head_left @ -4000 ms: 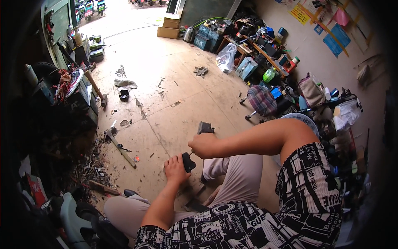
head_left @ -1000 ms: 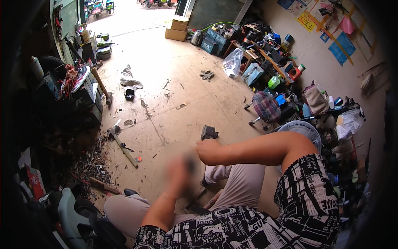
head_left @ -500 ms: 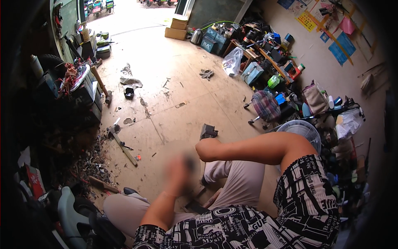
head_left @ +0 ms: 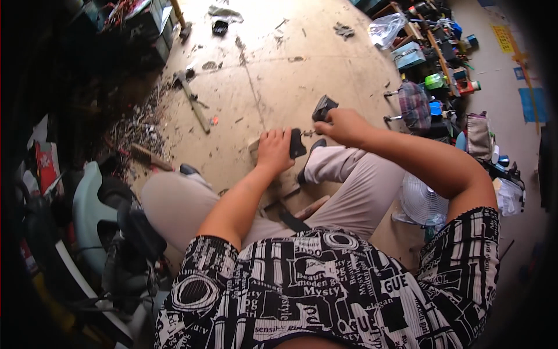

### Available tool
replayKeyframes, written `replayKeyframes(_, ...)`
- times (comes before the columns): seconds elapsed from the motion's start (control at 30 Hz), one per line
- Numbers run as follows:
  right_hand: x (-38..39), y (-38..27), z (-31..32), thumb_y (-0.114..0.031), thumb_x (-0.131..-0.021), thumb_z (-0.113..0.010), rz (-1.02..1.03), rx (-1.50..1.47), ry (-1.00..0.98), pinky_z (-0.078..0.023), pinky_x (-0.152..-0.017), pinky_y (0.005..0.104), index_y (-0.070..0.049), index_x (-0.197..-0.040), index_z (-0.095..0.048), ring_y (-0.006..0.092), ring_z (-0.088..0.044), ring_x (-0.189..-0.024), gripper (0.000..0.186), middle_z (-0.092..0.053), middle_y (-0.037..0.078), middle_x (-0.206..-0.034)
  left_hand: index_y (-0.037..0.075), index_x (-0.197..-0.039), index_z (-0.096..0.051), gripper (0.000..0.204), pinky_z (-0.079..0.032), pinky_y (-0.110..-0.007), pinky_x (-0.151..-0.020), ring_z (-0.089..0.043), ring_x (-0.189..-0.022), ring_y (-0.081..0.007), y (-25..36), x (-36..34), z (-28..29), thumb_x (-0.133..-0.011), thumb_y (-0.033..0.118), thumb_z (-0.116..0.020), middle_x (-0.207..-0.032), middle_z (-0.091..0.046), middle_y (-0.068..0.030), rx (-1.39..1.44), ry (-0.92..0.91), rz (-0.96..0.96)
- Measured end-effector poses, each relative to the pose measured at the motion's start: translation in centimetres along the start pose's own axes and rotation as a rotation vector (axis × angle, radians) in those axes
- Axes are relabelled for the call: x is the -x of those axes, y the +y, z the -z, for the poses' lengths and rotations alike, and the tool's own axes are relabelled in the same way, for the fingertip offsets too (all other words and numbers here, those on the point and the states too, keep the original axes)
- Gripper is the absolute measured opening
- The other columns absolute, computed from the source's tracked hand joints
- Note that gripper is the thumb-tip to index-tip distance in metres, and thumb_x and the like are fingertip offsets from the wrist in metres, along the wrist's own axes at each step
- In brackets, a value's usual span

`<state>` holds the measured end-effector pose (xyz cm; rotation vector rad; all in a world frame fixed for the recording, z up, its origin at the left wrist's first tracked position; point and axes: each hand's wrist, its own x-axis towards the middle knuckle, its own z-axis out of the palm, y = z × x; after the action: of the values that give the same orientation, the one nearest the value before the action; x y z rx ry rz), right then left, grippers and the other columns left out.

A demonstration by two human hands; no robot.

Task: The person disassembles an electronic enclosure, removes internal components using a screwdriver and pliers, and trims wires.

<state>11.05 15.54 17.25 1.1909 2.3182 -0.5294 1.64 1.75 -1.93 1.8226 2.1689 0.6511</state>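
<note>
The left grip (head_left: 273,150), a bare hand, is closed on a black part (head_left: 298,143), fingers over its left side; the right grip (head_left: 344,127) has its fingers curled just right of that part, and beside them shows a thin piece (head_left: 308,134), too small to name; I cannot tell whether the right grip holds it. The black part is between the two hands, over the floor (head_left: 250,110), with a pale block (head_left: 253,145) just left of it; whether the part rests on anything is hidden. A dark block (head_left: 324,108) lies just beyond the right fingers; touching or apart, I cannot tell.

As a judgement, the black part could twist or skid if the left grip slackened under a push from the right; the thin piece could drop and be lost among the scraps (head_left: 123,119) at left; a careless swing of the right knuckles could knock the dark block; the hammer (head_left: 195,104), far left, is well apart and poses little risk.
</note>
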Motion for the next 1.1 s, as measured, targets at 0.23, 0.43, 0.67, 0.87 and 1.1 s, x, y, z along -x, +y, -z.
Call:
replayKeyframes(0.23,2.1,-0.4,-1.3,-0.011,-0.081,-0.060,0.354,0.431,0.142,-0.053,-0.074,0.0415,-0.006,-0.097,-0.060,0.0306,-0.066,-0.089,0.017,-0.063,0.015,-0.092,0.009,-0.131,-0.046,0.087,-0.036,-0.038,-0.096,-0.052,-0.106,-0.0240,-0.5,0.8,0.2,-0.056,0.036,-0.079,-0.107,-0.054,-0.0080,-0.073,-0.014,0.026)
replayKeyframes(0.43,1.5,-0.5,-0.9,-0.018,-0.082,-0.063,0.298,0.325,0.104,-0.053,-0.076,0.0418,-0.004,-0.098,-0.063,0.0341,-0.066,-0.090,0.021,-0.066,0.017,-0.093,0.009,-0.132,-0.045,0.087,-0.035,-0.038,-0.097,-0.050,-0.108,-0.0242,-0.3,0.4,0.2,-0.057,0.035,-0.079,-0.109,-0.052,-0.0082,-0.061,-0.032,0.024)
replayKeyframes(0.67,-0.2,-0.7,-0.4,-0.021,-0.082,-0.064,0.116,0.301,-0.102,-0.053,-0.079,0.0407,-0.002,-0.098,-0.065,0.0351,-0.066,-0.092,0.025,-0.068,0.020,-0.092,0.009,-0.131,-0.045,0.086,-0.035,-0.038,-0.096,-0.050,-0.107,-0.0245,-0.3,0.3,0.2,-0.056,0.034,-0.078,-0.108,-0.052,-0.0083,-0.062,-0.032,0.021)
replayKeyframes(0.87,0.5,-0.6,-0.6,-0.017,-0.082,-0.064,0.390,0.443,0.218,-0.053,-0.082,0.0368,-0.007,-0.097,-0.068,0.0320,-0.064,-0.097,0.019,-0.068,0.018,-0.093,0.009,-0.132,-0.045,0.086,-0.034,-0.038,-0.097,-0.049,-0.108,-0.0246,-0.3,0.3,0.4,-0.057,0.035,-0.078,-0.109,-0.052,-0.0087,-0.058,-0.051,0.026)
replayKeyframes(1.1,-0.9,-0.9,0.6,-0.037,-0.089,-0.061,0.118,0.117,0.026,-0.051,-0.074,0.0457,0.007,-0.086,-0.065,0.0411,-0.065,-0.082,0.044,-0.067,0.026,-0.083,0.010,-0.135,-0.043,0.087,-0.034,-0.038,-0.097,-0.049,-0.108,-0.0245,0.7,0.3,2.1,-0.058,0.035,-0.078,-0.109,-0.052,-0.0086,-0.086,-0.083,0.035)
